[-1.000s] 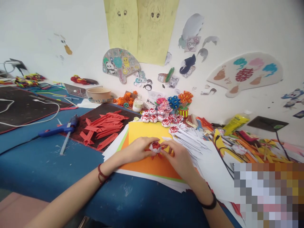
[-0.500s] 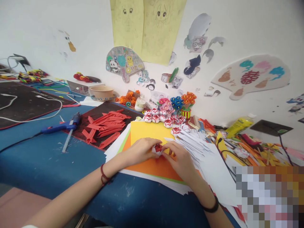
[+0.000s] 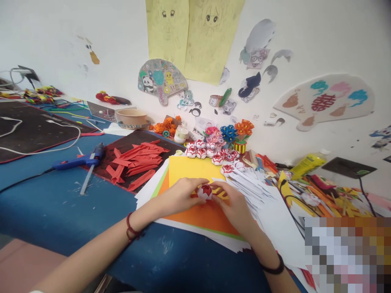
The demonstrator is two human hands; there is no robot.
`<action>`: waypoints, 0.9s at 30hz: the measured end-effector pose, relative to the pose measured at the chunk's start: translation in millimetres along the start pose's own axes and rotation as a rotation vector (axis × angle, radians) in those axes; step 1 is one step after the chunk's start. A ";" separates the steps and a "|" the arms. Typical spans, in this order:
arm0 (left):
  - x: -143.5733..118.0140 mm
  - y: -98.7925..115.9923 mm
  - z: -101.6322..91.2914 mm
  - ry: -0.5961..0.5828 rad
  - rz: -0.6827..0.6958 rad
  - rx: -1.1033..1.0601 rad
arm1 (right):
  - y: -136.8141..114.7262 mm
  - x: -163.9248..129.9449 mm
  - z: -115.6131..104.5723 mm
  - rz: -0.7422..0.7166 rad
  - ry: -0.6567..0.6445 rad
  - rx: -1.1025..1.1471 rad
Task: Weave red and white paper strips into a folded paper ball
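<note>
My left hand [image 3: 183, 196] pinches the left side of a small folded paper flower [image 3: 205, 193], white outside with red inside. My right hand [image 3: 233, 203] is closed around the flower's right side, with thumb and forefinger at its edge. The flower is held upright just above a stack of coloured sheets, yellow [image 3: 186, 167] and orange [image 3: 195, 217] on top. Several finished red-and-white paper flowers [image 3: 218, 158] stand in a cluster behind my hands. To the right of them lies a pile of folded white paper strips [image 3: 249, 187].
Folded red paper strips [image 3: 137, 160] lie on a dark mat to the left, beside a blue glue gun [image 3: 82, 160] with its cord. A bowl [image 3: 132, 117], a small jar [image 3: 181, 134] and bead-like flowers stand along the wall. A yellow bottle [image 3: 310, 162] and scraps crowd the right.
The flower has turned a little between my fingers, so more of its white outer side shows. My right fingers have spread slightly around it. The camera view has shifted slightly.
</note>
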State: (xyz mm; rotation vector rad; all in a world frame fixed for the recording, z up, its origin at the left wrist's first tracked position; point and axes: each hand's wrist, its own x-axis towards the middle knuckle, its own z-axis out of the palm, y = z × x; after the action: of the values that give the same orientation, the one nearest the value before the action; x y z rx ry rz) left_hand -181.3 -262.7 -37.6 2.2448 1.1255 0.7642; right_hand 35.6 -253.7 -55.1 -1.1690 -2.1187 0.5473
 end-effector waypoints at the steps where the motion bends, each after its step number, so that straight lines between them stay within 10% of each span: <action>1: -0.4 0.1 -1.8 -0.002 -0.007 -0.010 | 1.2 0.4 -0.2 -0.004 0.002 0.008; 27: 4.4 -11.3 2.0 0.010 -0.001 0.009 | -3.6 0.7 -1.6 -0.053 0.009 0.038</action>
State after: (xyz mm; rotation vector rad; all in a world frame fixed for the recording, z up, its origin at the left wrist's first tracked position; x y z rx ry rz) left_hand -183.9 -253.5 -45.3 2.2497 1.1371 0.7728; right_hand 34.4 -254.9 -51.5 -1.0897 -2.1160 0.5549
